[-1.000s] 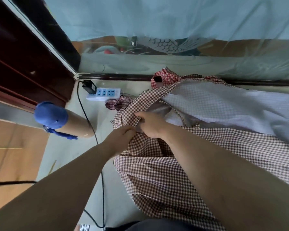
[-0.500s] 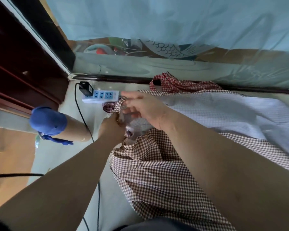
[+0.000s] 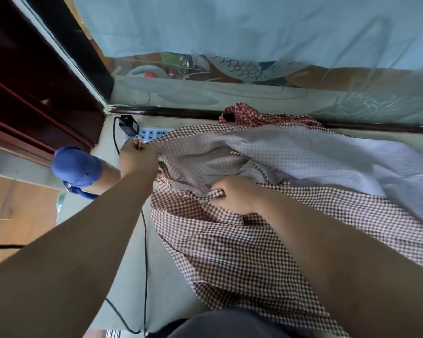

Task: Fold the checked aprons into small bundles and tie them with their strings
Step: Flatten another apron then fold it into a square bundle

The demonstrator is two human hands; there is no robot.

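Note:
A brown-and-white checked apron (image 3: 230, 245) lies spread on the pale floor, its paler inner side (image 3: 315, 157) turned up at the far right. My left hand (image 3: 137, 159) grips a corner of the apron's edge and holds it stretched out to the left, above the power strip. My right hand (image 3: 235, 193) pinches a fold of the same apron near its middle. A red checked apron (image 3: 244, 115) lies bunched against the wall behind.
A white power strip (image 3: 152, 135) with a black plug and cable (image 3: 144, 240) sits by the wall at the left. A tan tube with a blue cap (image 3: 78, 167) lies beside my left arm. Dark wooden furniture (image 3: 34, 81) stands left; a pale curtain (image 3: 254, 32) hangs ahead.
My left hand has lifted the apron's corner up and out to the left. My right hand has dropped back from near the power strip to the middle fold.

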